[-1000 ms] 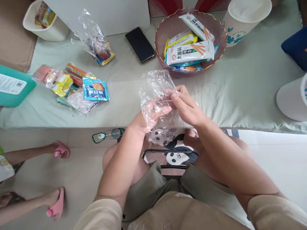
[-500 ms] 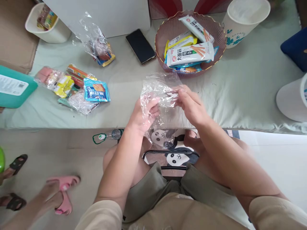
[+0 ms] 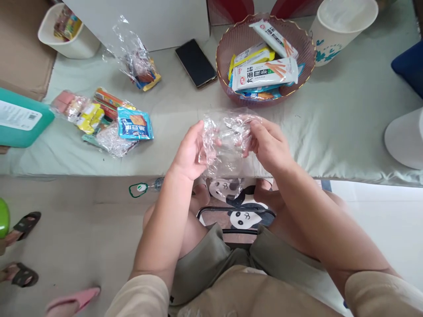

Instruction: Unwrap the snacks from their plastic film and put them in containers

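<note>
1. Since our left hand (image 3: 188,152) has moved outward from our right hand (image 3: 272,147) over the last half second, the clear plastic bag (image 3: 228,136) now spans a wider gap, at 12 o'clock over the near edge of the cloth (image 3: 172,101); we take that as its film being spread out between us.
2. At 11 o'clock, our left fingers are half unfolded with the thumb standing apart; film covers the fingertips, and we cannot tell whether they pinch any of it.
3. Between 12 and 1 o'clock, our right thumb presses against bent fingers, gripping the bag's right side.
4. Farther out, between 10 and 11 o'clock, a blue packet (image 3: 135,124) lies on a pile of snack packets (image 3: 90,118), well apart from our hands.
5. Farthest, at 12 o'clock, we have the bowl (image 3: 228,46) of wrapped snacks (image 3: 264,74), with a phone (image 3: 196,64) just beside it toward 11 and a paper cup (image 3: 340,37) toward 1.
</note>
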A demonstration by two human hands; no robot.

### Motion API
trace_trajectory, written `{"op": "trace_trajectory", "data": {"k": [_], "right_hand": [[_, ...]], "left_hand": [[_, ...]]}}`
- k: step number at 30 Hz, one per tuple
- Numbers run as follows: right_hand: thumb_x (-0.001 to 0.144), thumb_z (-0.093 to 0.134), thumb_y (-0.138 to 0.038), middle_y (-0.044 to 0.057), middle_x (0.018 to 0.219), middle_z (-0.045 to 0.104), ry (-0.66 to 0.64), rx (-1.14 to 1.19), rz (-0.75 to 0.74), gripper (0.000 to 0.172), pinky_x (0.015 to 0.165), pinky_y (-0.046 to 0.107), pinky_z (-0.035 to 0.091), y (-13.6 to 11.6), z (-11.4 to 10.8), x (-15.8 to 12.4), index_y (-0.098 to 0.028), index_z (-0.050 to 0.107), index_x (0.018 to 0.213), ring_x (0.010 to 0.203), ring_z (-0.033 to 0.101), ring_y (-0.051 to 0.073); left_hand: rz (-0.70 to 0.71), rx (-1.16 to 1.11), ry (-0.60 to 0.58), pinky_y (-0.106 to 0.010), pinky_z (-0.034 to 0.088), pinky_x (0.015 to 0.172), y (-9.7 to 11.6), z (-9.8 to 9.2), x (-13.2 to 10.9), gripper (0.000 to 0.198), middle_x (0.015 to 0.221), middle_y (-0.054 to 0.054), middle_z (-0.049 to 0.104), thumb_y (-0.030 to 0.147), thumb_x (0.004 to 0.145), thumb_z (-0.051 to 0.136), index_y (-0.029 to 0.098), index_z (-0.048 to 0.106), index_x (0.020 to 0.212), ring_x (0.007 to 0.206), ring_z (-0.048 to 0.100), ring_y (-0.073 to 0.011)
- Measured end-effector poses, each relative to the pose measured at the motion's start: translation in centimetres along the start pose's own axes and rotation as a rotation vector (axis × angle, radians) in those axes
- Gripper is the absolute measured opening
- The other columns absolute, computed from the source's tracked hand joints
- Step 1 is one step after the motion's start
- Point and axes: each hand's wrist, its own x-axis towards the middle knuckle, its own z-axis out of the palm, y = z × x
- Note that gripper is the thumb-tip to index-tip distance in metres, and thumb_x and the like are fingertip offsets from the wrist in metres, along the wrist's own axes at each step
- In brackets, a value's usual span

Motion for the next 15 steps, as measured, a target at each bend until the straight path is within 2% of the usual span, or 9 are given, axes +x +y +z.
{"op": "trace_trajectory", "data": {"k": [3, 5, 7, 9, 11, 13, 15], "right_hand": [[0.092, 0.057, -0.077, -0.007, 0.05, 0.052, -0.024, -0.042, -0.009, 0.059, 0.042, 0.027, 0.039, -0.56, 0.02, -0.31, -0.023, 0.071, 0.11, 0.04, 0.043, 0.01], [0.093, 0.056, -0.078, -0.007, 0.048, 0.047, -0.024, -0.059, -0.025, 0.059, 0.043, 0.027, 0.039, -0.8, 0.06, -0.48, -0.023, 0.072, 0.109, 0.042, 0.043, 0.011], [0.092, 0.055, -0.079, -0.006, 0.05, 0.047, -0.03, -0.065, -0.031, 0.06, 0.045, 0.027, 0.041, -0.87, 0.08, -0.56, -0.024, 0.073, 0.11, 0.044, 0.045, 0.011], [0.091, 0.056, -0.08, -0.006, 0.052, 0.048, -0.036, -0.052, -0.027, 0.061, 0.046, 0.027, 0.042, -0.8, 0.09, -0.54, -0.024, 0.073, 0.11, 0.046, 0.046, 0.011], [0.091, 0.056, -0.08, -0.006, 0.053, 0.047, -0.035, -0.04, -0.026, 0.062, 0.046, 0.027, 0.043, -0.73, 0.09, -0.5, -0.023, 0.073, 0.111, 0.046, 0.045, 0.011], [0.091, 0.056, -0.079, -0.007, 0.052, 0.046, -0.023, -0.041, -0.027, 0.062, 0.045, 0.027, 0.041, -0.73, 0.1, -0.48, -0.024, 0.073, 0.111, 0.045, 0.044, 0.011], [0.092, 0.055, -0.08, -0.007, 0.051, 0.046, -0.015, -0.052, -0.024, 0.062, 0.044, 0.027, 0.038, -0.82, 0.13, -0.49, -0.024, 0.073, 0.109, 0.044, 0.043, 0.011]], "left_hand": [[-0.119, -0.001, -0.017, -0.023, 0.02, 0.036, 0.48, 0.14, -0.41, 0.038, 0.051, 0.007, 0.042, 0.057, 0.081, 0.08, 0.022, 0.068, 0.083, 0.035, 0.03, -0.0041], [-0.058, -0.011, 0.047, -0.022, 0.016, 0.035, 0.7, 0.48, -0.58, 0.035, 0.05, 0.009, 0.033, 0.05, 0.082, 0.081, 0.021, 0.062, 0.074, 0.034, 0.023, -0.0026], [0.039, -0.03, 0.124, -0.022, 0.018, 0.035, 0.77, 0.71, -0.5, 0.038, 0.05, 0.01, 0.03, 0.047, 0.083, 0.082, 0.022, 0.057, 0.069, 0.036, 0.023, -0.0031], [0.124, -0.07, 0.189, -0.021, 0.026, 0.037, 0.71, 0.76, -0.25, 0.041, 0.052, 0.008, 0.034, 0.046, 0.083, 0.082, 0.022, 0.052, 0.068, 0.039, 0.031, -0.0043], [0.172, -0.138, 0.222, -0.021, 0.038, 0.045, 0.64, 0.72, -0.04, 0.039, 0.057, 0.005, 0.046, 0.049, 0.085, 0.078, 0.023, 0.052, 0.071, 0.048, 0.047, -0.0071], [0.149, -0.18, 0.191, -0.024, 0.05, 0.057, 0.65, 0.71, -0.07, 0.035, 0.072, 0.001, 0.062, 0.054, 0.087, 0.073, 0.024, 0.057, 0.08, 0.065, 0.064, -0.0126], [0.09, -0.167, 0.101, -0.029, 0.056, 0.068, 0.7, 0.78, -0.33, 0.034, 0.092, -0.002, 0.073, 0.057, 0.086, 0.072, 0.026, 0.06, 0.094, 0.084, 0.073, -0.0193]]}}
